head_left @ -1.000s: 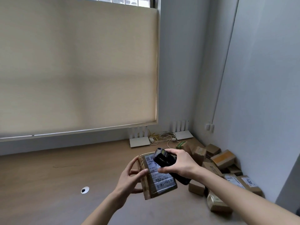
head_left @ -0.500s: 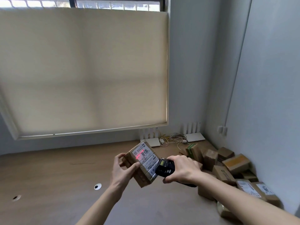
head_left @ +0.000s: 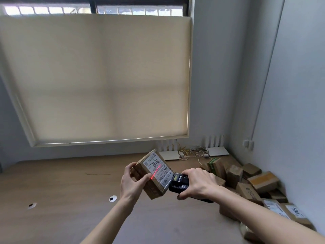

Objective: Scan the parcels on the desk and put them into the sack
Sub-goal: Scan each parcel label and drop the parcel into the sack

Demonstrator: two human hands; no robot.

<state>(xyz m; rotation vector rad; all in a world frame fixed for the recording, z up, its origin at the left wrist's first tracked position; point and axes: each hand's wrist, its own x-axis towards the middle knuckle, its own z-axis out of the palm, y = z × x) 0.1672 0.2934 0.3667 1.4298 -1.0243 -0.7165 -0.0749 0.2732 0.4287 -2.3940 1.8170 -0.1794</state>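
My left hand (head_left: 131, 182) grips a small brown cardboard parcel (head_left: 153, 173) above the wooden desk (head_left: 70, 199), its white label tilted up toward me. A red laser line crosses the label. My right hand (head_left: 198, 184) holds a black handheld scanner (head_left: 178, 182) just right of the parcel, its head close to the label's lower edge. Several more cardboard parcels (head_left: 255, 185) lie piled along the desk's right side by the wall. No sack is in view.
Two white routers (head_left: 169, 154) with tangled cables (head_left: 195, 153) stand at the back of the desk under the blinded window. Two round cable holes (head_left: 112, 198) sit in the desk at left. A wall socket (head_left: 248, 143) is on the right wall.
The parcel has been turned and raised slightly, and the scanner has dropped from over the label to its right edge. The red scan line now falls across the label. The camera has tilted upward.
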